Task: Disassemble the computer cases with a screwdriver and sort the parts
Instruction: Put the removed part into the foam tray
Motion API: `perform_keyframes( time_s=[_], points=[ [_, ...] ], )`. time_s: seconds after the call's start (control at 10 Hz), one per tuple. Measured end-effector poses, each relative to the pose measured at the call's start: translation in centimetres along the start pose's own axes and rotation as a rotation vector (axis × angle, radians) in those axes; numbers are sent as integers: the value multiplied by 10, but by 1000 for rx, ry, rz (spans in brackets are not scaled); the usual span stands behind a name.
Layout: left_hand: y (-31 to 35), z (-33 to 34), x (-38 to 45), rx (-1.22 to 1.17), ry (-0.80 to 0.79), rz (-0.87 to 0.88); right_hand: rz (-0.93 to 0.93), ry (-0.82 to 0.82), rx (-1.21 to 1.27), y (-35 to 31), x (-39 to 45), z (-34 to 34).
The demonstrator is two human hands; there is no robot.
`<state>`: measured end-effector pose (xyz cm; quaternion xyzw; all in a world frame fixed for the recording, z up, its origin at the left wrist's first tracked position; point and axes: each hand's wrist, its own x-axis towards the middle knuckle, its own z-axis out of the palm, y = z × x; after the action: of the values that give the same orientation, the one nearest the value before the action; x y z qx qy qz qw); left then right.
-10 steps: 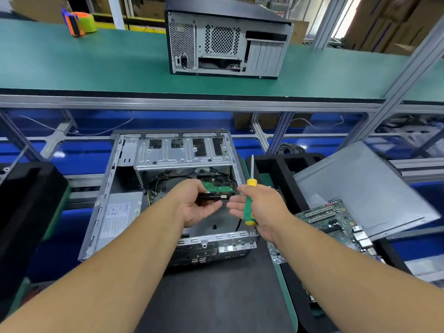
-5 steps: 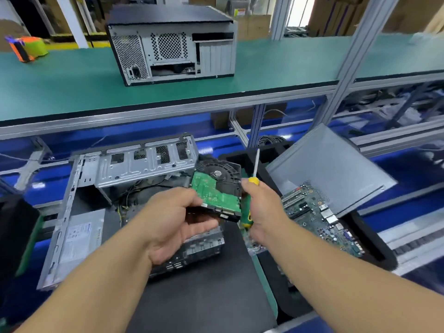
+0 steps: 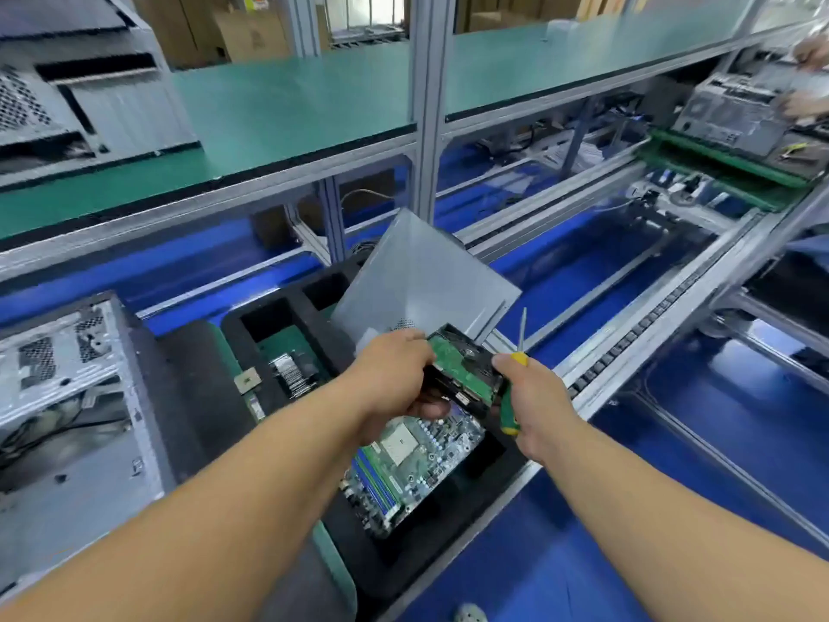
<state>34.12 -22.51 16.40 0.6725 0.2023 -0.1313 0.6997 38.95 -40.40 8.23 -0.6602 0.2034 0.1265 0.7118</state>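
My left hand [image 3: 394, 379] grips a hard drive [image 3: 462, 368], its green circuit board facing up, above the black foam tray [image 3: 287, 307]. My right hand [image 3: 536, 397] holds a green and yellow screwdriver [image 3: 516, 379] with its shaft pointing up, and its fingers touch the drive's right end. Under the drive, a motherboard [image 3: 412, 469] lies in the tray. The open computer case [image 3: 67, 406] lies at the left.
A grey side panel [image 3: 426, 280] leans on the tray's far side. A closed computer case [image 3: 76, 78] stands on the green upper shelf [image 3: 291, 101]. Blue conveyor lanes run to the right. Far right, another person's hands [image 3: 807, 83] work on another case [image 3: 735, 110].
Both hands carried the hard drive out of the open case and rightward over the tray with the motherboard. The view swung right with them.
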Motion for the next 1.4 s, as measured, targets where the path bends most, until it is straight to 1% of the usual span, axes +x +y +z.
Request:
perform_keyframes(
  time_s=[0.1,0.3,0.4,0.6,0.7,0.8,0.9,1.0,1.1,1.2,1.3,1.4],
  points=[
    [4,43,33,75,-10,-101,80,67,-20,10,28,-36],
    [-2,100,96,275,-18,-251,321,102,-20,40,66,-73],
    [-10,114,122,400,-18,-322,354,113,-39,52,79,-78],
    [-11,131,155,515,-15,-371,334,124,-20,58,101,-82],
    [-12,137,163,583,-49,-415,329,161,-27,61,107,-88],
    [-21,145,165,646,-59,-460,325,156,-69,65,111,-92],
    [-30,153,173,722,-40,-468,325,126,-114,63,111,-92],
    [-36,158,178,745,-21,-466,315,119,-101,61,108,-94],
    [-41,158,181,726,-36,-452,292,148,-123,58,106,-95],
    [-47,151,185,706,-4,-379,254,120,-112,52,103,-96],
    [-45,142,178,665,45,-255,168,128,-180,47,97,-97],
    [-35,125,158,798,101,-76,-21,166,-366,39,87,-96]
  ],
)
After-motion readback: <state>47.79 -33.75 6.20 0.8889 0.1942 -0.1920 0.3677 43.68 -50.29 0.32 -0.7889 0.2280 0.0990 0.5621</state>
